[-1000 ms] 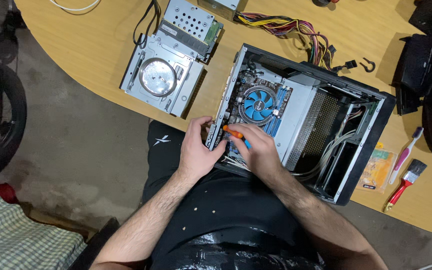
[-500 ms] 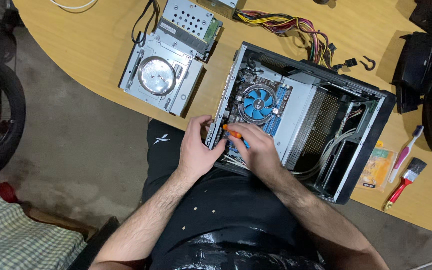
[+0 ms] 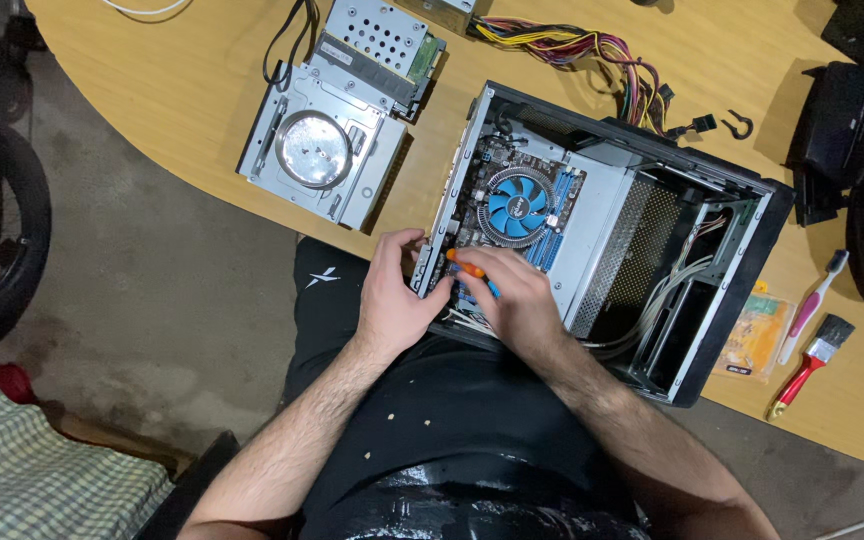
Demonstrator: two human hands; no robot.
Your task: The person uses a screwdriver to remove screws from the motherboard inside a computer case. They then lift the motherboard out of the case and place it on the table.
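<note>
Orange-handled screwdriver [image 3: 464, 262] gripped in my right hand [image 3: 512, 300], left hand [image 3: 392, 300] clasping the open black computer case [image 3: 742, 270] at the wooden table's [image 3: 182, 110] near edge; drive cage [image 3: 327, 150] already out, blue-fanned motherboard [image 3: 512, 205] still mounted.

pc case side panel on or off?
Off. The computer case lies open on the table, motherboard and blue fan exposed.

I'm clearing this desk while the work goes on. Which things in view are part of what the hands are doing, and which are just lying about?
In use:
- open computer case, gripped at its edge by the left hand
- orange-handled screwdriver in the right hand
- motherboard with blue fan

Lying about:
- metal drive cage
- bundle of power cables
- pink toothbrush
- red-handled paintbrush
- black pouch
</note>
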